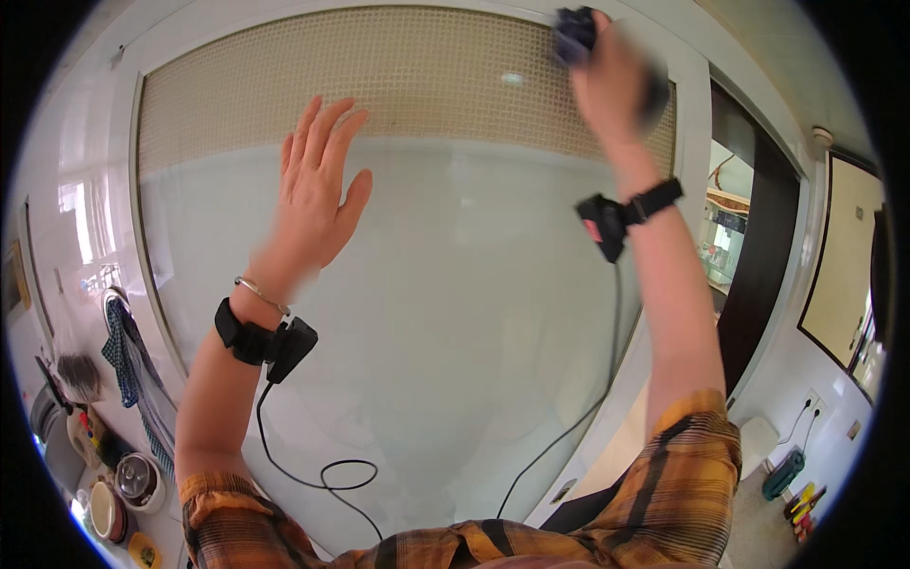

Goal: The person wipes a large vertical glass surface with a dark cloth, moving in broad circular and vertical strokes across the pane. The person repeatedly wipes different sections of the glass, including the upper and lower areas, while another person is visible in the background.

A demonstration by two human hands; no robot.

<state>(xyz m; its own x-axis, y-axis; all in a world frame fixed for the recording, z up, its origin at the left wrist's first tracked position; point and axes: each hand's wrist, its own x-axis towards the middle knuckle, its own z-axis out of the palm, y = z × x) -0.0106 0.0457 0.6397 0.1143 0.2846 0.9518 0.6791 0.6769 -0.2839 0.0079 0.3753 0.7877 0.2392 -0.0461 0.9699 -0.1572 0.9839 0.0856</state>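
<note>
A large glossy pale door panel (441, 299) fills the middle of the view, with a woven-pattern band (441, 78) across its top and a white frame (142, 235) around it. At the upper right, my right hand (613, 89) grips a dark cloth (574, 35) over the band's corner; both are blurred. Part of the cloth shows on either side of the hand. My left hand (316, 185) is raised at the left of the panel, fingers apart and holding nothing. Whether it touches the surface, I cannot tell.
Cables (348, 475) run down from black devices strapped to both wrists. At left hang checked towels (131, 355) above a counter with a lidded pot (136, 478) and a bowl (105, 512). A dark doorway edge (764, 213), wall sockets (814, 402) and a green container (783, 475) are at right.
</note>
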